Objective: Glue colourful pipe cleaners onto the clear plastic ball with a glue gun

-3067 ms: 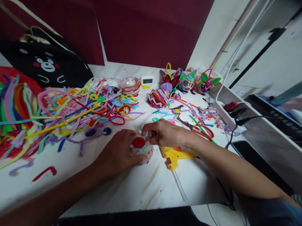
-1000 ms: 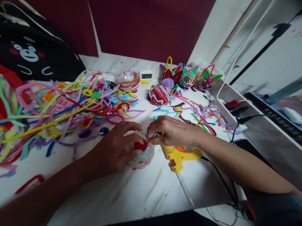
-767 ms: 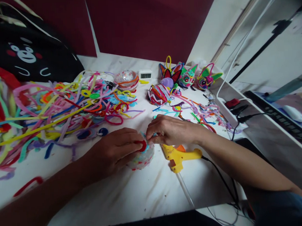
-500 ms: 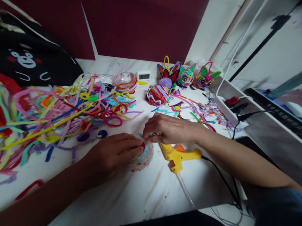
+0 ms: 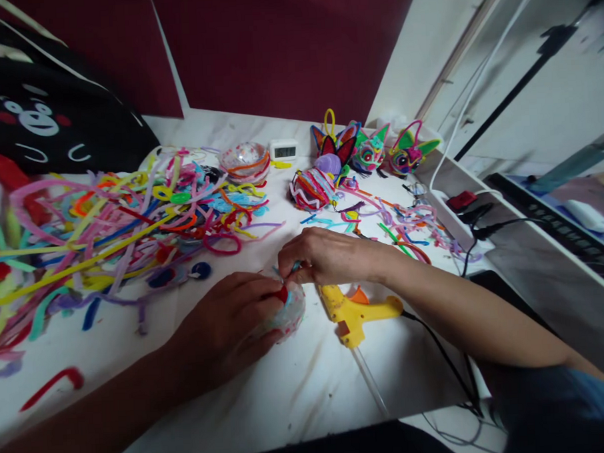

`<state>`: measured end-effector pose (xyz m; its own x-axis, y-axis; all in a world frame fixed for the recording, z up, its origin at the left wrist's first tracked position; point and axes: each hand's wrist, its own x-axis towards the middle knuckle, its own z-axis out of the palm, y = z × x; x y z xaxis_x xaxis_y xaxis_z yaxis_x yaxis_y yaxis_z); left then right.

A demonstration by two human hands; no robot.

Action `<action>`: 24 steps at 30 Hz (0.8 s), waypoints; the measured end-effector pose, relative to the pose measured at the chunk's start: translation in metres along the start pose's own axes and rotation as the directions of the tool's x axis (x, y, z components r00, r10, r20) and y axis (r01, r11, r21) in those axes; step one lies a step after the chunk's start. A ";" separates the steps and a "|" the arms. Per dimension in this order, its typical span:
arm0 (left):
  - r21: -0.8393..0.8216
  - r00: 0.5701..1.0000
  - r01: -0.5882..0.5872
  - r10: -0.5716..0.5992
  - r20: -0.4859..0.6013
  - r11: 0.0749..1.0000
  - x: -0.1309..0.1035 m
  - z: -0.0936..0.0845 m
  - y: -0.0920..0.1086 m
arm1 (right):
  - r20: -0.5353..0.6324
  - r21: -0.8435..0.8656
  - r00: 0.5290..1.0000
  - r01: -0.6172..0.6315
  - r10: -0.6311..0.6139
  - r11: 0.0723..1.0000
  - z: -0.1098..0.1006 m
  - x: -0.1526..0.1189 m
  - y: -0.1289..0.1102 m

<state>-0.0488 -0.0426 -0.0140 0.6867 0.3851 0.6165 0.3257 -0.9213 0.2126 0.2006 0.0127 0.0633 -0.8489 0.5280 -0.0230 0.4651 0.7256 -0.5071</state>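
- Step in hand, as I judge it: fixing a small light-blue pipe-cleaner piece (image 5: 294,267) onto the clear speckled plastic ball (image 5: 290,314), just beside the red round piece (image 5: 283,294) that sits on top of the ball.
- Ball location: on the white table (image 5: 299,387), near its front middle, between the two hands, just left of the yellow hot-glue gun (image 5: 355,307).
- Left hand (image 5: 226,323): curled around the ball from the left, fingers wrapped over its top and side, thumb near the red piece. Closed on the ball; steadies it against the table.
- Right hand (image 5: 328,259): fingertips pinched shut on the blue piece at the top of the ball; the other fingers are folded. Exact contact point is hidden behind the fingertips.
- Next move, by my judgement, calls for firm pressure at the join while the left hand keeps the ball from rolling; the glue gun lies within easy reach of the right hand.
- Surroundings: large tangle of multicoloured pipe cleaners (image 5: 116,228) to the left; three finished pipe-cleaner cat heads (image 5: 373,150) at the far edge; small white digital clock (image 5: 283,149) beside a clear bowl (image 5: 245,161); black bear-face bag (image 5: 42,131) far left.
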 end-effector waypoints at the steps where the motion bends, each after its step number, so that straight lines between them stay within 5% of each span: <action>1: 0.022 0.997 0.071 -0.070 -0.017 0.997 -0.001 0.003 0.001 | -0.006 0.006 1.000 -0.001 0.001 1.000 0.001 0.000 0.000; 7: 0.124 0.951 0.302 -0.308 0.033 0.945 -0.003 0.010 0.003 | -0.030 -0.050 0.999 0.026 -0.027 0.998 0.007 -0.003 0.004; 13: -0.096 0.977 0.174 -0.159 0.143 0.980 0.002 -0.003 -0.023 | -0.027 -0.070 0.997 0.077 -0.079 0.995 0.009 -0.008 0.004; 17: -0.196 0.951 0.178 -0.116 0.288 0.964 0.004 -0.014 -0.042 | -0.043 -0.068 0.995 0.081 -0.084 0.994 0.010 -0.009 0.004; 24: -0.043 0.993 0.031 -0.026 0.113 0.999 -0.001 -0.012 -0.032 | -0.071 -0.039 0.995 0.061 -0.064 0.997 0.007 -0.005 0.003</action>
<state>-0.0676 -0.0145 -0.0124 0.7472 0.4122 0.5213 0.3181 -0.9105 0.2640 0.2048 0.0093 0.0558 -0.8570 0.5106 0.0704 0.4217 0.7732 -0.4736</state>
